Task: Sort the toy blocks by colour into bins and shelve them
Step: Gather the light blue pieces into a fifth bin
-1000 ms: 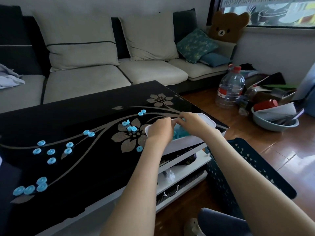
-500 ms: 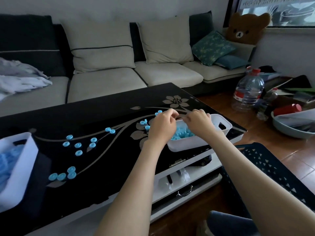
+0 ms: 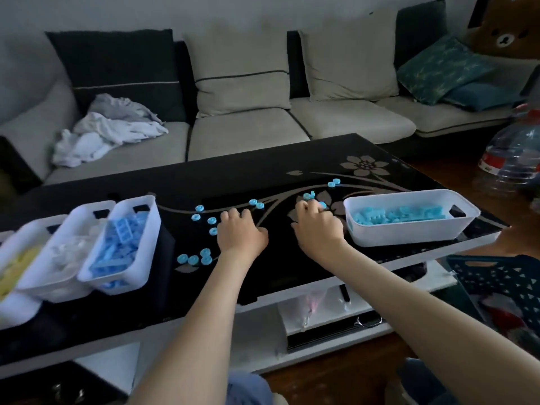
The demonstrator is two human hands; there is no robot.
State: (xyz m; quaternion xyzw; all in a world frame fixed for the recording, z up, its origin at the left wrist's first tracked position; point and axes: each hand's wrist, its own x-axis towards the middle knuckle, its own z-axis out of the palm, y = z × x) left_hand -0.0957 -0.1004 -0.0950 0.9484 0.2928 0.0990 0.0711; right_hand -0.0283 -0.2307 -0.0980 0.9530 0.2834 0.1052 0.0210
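1. Both hands are leaving the white bin of pale blue blocks (image 3: 409, 237) at the right of the frame. Half a second ago they were bunched together over it. Now they are coming down on the black counter (image 3: 263, 176) near the middle.
2. The right hand (image 3: 318, 226) is reaching its curled fingers onto the round blue blocks (image 3: 306, 196) just left of that bin. I cannot tell whether it is pinching one.
3. The left hand (image 3: 242, 233) is lying knuckles-up among the scattered round blocks (image 3: 212, 220) left of centre. Its fingers are bent down and hiding whatever they may be gripping.
4. The view is swinging left, so three more bins are appearing at the lower left: the bin of blue bricks (image 3: 152, 226), the bin of white pieces (image 3: 87, 211) and the bin of yellow pieces (image 3: 17, 235).
5. By my reading, one drop into the right-hand bin is finished and the next gathering is starting. Many round blocks are still lying loose on the counter, so sorting is unfinished and shelving is not yet beginning.
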